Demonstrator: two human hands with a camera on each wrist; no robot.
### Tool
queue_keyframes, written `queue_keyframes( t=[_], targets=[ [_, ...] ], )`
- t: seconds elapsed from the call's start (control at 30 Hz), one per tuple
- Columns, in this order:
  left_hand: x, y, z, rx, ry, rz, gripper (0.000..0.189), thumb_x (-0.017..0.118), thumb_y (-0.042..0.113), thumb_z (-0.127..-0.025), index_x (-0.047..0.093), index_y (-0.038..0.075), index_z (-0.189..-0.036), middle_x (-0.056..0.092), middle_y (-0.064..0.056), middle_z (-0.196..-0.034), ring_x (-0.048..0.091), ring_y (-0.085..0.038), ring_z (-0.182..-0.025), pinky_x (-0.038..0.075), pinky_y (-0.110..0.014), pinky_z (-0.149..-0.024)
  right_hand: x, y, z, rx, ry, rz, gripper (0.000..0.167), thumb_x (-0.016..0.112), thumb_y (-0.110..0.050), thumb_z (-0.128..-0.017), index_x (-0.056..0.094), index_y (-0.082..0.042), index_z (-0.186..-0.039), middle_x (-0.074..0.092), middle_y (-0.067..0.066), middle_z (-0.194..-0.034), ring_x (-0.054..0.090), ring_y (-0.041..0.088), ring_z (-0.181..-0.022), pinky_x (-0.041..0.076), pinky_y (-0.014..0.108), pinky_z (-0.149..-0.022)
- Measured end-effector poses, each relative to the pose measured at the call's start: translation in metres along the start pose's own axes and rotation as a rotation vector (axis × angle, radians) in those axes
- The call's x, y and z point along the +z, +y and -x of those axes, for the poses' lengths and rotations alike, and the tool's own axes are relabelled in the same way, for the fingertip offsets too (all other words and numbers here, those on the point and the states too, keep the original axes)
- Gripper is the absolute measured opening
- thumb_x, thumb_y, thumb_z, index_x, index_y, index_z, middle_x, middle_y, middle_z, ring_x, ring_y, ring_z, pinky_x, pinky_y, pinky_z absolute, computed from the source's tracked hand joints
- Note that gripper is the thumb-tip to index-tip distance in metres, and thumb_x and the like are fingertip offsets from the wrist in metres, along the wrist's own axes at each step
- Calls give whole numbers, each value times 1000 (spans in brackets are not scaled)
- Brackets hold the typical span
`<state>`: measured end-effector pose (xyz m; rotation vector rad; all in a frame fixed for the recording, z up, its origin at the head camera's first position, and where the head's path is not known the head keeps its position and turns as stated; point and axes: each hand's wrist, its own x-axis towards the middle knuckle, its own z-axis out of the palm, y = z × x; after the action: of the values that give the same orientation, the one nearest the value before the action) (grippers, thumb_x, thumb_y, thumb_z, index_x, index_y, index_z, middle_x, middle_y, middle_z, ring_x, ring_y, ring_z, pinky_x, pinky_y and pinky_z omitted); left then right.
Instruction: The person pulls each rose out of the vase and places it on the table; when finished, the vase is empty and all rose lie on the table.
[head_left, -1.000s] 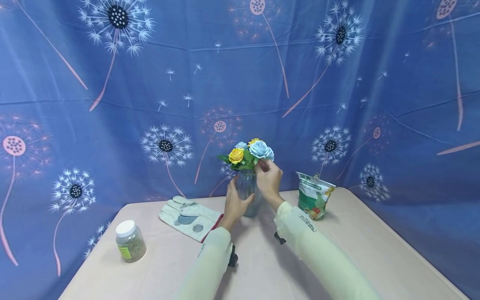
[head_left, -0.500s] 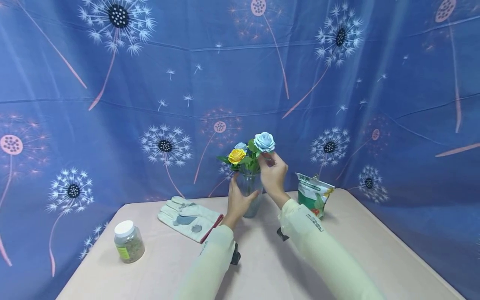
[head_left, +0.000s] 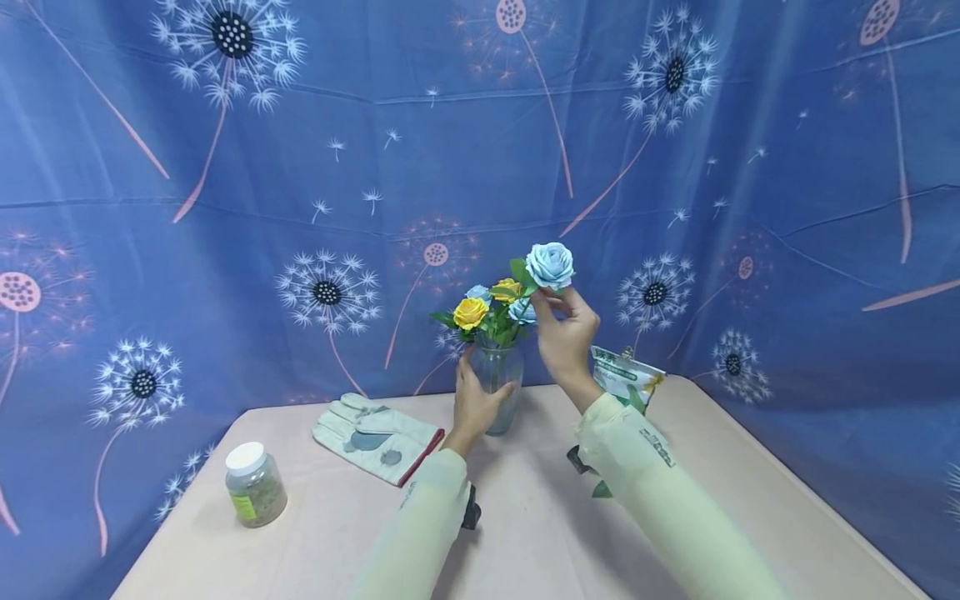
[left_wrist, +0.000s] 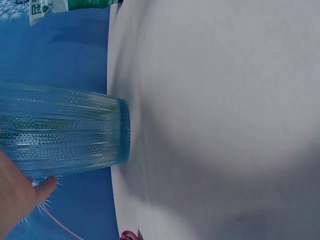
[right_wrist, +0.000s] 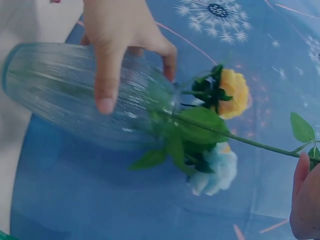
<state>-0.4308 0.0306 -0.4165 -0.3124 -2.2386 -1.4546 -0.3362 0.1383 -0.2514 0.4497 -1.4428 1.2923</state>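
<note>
One blue rose (head_left: 551, 267) stood above the vase (head_left: 510, 367), its stem (right_wrist: 260, 144) pinched by the right hand (head_left: 567, 329); left hand (head_left: 474, 408) gripped the vase, upright on the counter (head_left: 337, 542). Slow travel along the stem's line seemed best, sparing neighbouring blooms (head_left: 471, 313).

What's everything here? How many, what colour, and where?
ribbed see-through vase: 1, bluish, upright in the middle
yellow ruffled roses: 2, yellow, in vase
pale-blue ruffled roses: 3, blue, two in vase, one raised
green leaves and stems: several, green, around roses
white-lidded round jar: 1, greenish-brown contents, far left
red-trimmed work glove: at least 1, white and grey, left of vase
printed stand-up bag: 1, white and green, right of vase
leaf-shaped patch: 1, green, head view, below bag
flat smooth table: 1, pale pink, underneath
dandelion-print fabric backdrop: 1, blue, behind
long sleeves: 2, pale cream-green, on arms
black wrist pieces: 2, black, at sleeves
bare left grip: 1, around vase
bare right grip: 1, holding raised rose
</note>
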Motion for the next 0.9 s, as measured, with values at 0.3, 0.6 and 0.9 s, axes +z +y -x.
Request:
queue_keyframes(
  t=[0.3, 0.6, 0.9],
  targets=[
    [0, 2, 2, -12, -6, -6, 102, 81, 42, -81, 17, 20, -157, 31, -15, -155, 38, -37, -139, 36, -52, -110, -20, -1, -16, -30, -24, -197, 14, 69, 7, -88, 71, 11, -102, 74, 9, -87, 70, 6, -76, 53, 19, -50],
    [1, 0, 2, -3, 6, -15, 101, 80, 43, -82, 16, 23, -157, 31, -16, -155, 39, -39, -138, 38, -53, -109, -34, -29, -19, -16, -158, -301, 21, 67, 6, -90, 59, 11, -109, 74, 1, -84, 69, 16, -68, 52, 24, -47],
    [2, 0, 3, -3, 13, -12, 103, 82, 41, -80, 17, 21, -158, 31, -17, -155, 37, -39, -139, 33, -51, -113, -38, -27, -9, 0, -244, -177, 10, 69, 1, -91, 70, 9, -97, 73, 11, -81, 64, 15, -59, 48, 21, -44]
  ],
)
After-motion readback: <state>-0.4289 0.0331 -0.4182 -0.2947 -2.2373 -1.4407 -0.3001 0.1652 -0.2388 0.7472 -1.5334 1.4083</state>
